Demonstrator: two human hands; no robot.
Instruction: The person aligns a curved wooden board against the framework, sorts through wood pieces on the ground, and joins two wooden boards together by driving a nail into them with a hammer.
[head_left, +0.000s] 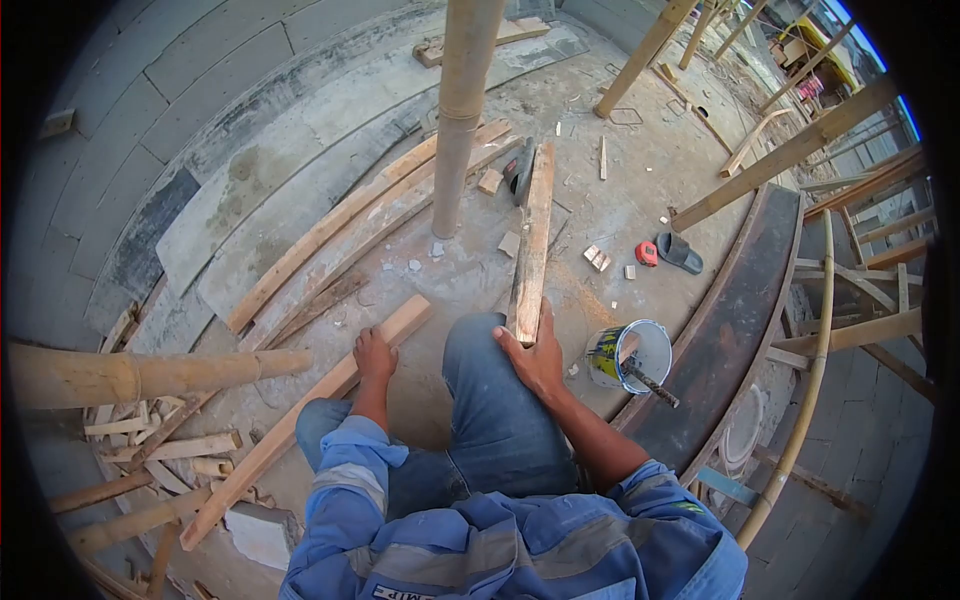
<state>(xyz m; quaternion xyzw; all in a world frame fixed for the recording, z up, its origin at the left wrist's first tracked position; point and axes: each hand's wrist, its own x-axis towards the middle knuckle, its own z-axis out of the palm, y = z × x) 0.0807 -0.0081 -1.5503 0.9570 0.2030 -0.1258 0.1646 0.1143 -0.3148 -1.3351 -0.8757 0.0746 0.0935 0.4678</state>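
My right hand (540,360) grips the near end of a rough, squared timber (534,235), thumb on one side and fingers on the other, by my right knee. The timber points away from me across the floor. My left hand (375,354) is closed over the edge of a second, smoother wooden beam (310,410), which slants past my left leg. Its fingertips are partly hidden behind the wood. Close to my right forearm stands a white paint-stained bucket (604,362) holding a metal rod and a piece of wood.
Bamboo posts (459,120) rise around me. Long planks (340,225) lie to the left, near scrap wood (190,445). A red tape measure (646,253), a black sandal (679,253) and small wood offcuts (597,258) lie ahead. A dark curved board (720,320) runs along the right.
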